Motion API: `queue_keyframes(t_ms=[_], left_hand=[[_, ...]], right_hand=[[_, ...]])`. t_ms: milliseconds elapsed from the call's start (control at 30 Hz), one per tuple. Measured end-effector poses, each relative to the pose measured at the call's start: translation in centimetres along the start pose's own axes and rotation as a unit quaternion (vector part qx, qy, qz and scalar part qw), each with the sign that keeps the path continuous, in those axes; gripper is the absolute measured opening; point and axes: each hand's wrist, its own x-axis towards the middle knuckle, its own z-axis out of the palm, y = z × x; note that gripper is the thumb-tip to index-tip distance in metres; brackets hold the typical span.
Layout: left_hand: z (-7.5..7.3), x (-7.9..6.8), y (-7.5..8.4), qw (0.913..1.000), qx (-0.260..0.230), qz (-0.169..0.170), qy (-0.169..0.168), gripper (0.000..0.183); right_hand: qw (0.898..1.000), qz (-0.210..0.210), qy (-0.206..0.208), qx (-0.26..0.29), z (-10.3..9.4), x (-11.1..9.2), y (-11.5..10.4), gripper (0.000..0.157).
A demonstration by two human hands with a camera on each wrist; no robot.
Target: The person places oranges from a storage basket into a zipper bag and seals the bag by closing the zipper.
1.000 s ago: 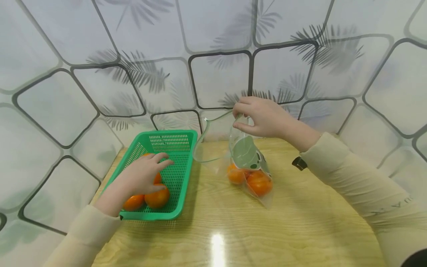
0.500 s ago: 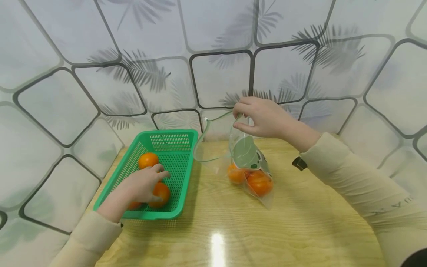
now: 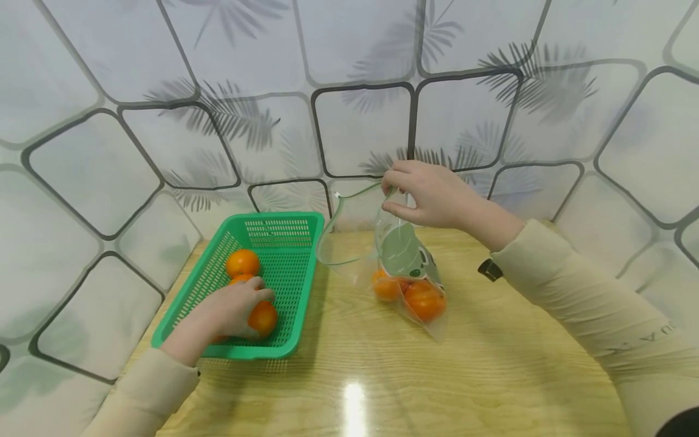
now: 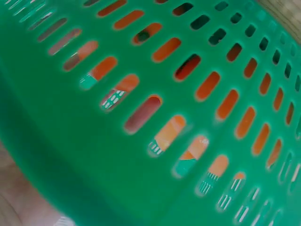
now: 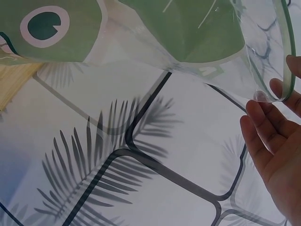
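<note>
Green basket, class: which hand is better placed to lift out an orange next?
Probably the left hand: it is curled round an orange inside the basket, while the right hand holds the bag.

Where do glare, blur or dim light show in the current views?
Head: bright glare streak on the table, bottom of frame; left wrist: green basket soft, out of focus; right wrist: dimmer than head, though bag and right hand look fairly clear.
</note>
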Motion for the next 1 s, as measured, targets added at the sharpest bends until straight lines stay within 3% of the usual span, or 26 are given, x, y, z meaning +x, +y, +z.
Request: queue_keyframes(t_ms=[633,1000], left_hand=[[0.34,0.17,-0.80,0.9986,-0.034,-0.020,-0.035,0.059],[0.72,0.25,-0.97,0.9992,-0.019,-0.012,-0.034,0.060]], right_hand=[[1.000,-0.014,0.008,-0.001,0.26,0.26,0.43,0.021],[1.000,-0.007,0.004,-0.001,0.32,0.28,0.11,0.021]])
